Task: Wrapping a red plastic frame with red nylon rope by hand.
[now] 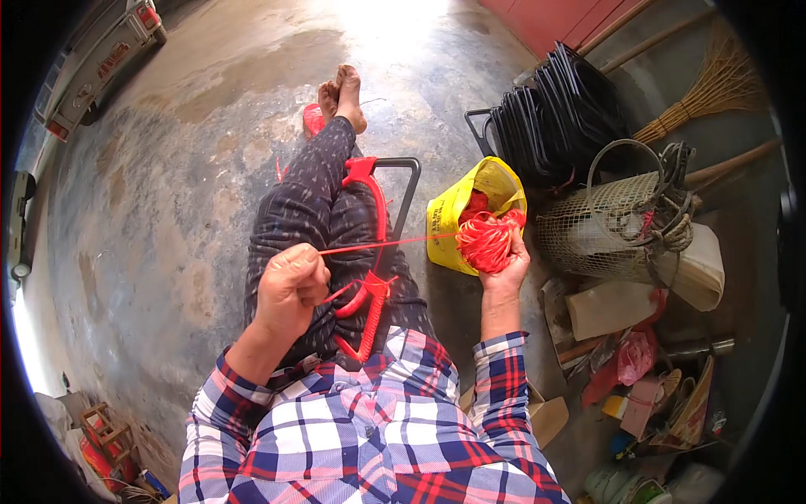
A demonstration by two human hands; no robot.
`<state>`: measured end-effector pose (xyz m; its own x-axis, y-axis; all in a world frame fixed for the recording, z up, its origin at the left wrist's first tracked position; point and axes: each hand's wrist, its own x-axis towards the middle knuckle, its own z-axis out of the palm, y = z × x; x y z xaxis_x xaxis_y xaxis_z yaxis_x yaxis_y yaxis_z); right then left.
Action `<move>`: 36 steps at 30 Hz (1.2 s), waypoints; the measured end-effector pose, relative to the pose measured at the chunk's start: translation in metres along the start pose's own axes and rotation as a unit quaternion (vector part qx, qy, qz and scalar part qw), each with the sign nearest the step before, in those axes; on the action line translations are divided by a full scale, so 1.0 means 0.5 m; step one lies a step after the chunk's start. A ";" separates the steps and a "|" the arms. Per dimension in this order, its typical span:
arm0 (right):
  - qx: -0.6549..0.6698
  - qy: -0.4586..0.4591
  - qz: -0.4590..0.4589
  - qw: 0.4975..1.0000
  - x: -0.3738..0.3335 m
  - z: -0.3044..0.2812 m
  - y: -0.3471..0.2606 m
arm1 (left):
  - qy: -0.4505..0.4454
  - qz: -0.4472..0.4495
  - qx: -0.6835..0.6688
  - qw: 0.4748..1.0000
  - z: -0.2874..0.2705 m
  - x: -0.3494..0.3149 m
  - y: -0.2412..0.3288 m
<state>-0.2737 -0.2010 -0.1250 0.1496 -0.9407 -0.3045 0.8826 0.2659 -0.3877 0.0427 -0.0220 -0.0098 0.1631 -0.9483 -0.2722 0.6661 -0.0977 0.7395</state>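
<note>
A black metal frame (pixel 409 202) lies across my lap, with red plastic cord (pixel 375 307) wound around parts of it. My left hand (pixel 291 286) is closed on a red cord strand (pixel 357 249) just left of the frame. That strand runs nearly straight over the frame to my right side. There my right hand (pixel 512 262) grips a loose bundle of red cord (pixel 484 244) at the mouth of a yellow bag (pixel 445 220). More red cord shows inside the bag. A second short strand stretches between my left hand and the wound part of the frame.
Black metal frames (pixel 558 113) are stacked at the far right, beside a straw broom (pixel 705 88). Nearer stand a wire mesh basket (pixel 579 220) and a pink plastic bag (pixel 636 357) among clutter. A vehicle (pixel 101 63) is at the far left. A small wooden rack (pixel 109 437) sits near left.
</note>
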 end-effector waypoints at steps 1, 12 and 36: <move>-0.022 0.044 -0.024 0.998 0.011 -0.010 -0.002 | -0.012 -0.021 -0.022 0.999 0.003 -0.006 -0.006; -0.148 0.124 -0.117 0.974 0.046 0.007 -0.052 | -0.040 0.040 -0.103 0.993 0.003 0.000 -0.006; -0.619 -0.282 -0.049 0.732 -0.082 0.220 0.172 | 0.099 0.065 0.322 0.939 -0.032 0.134 -0.136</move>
<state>-0.1550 -0.1627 -0.0501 0.5802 -0.8130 0.0501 -0.1259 -0.1502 -0.9806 0.0201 -0.0741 -0.0880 0.3875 -0.8964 -0.2151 0.0628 -0.2071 0.9763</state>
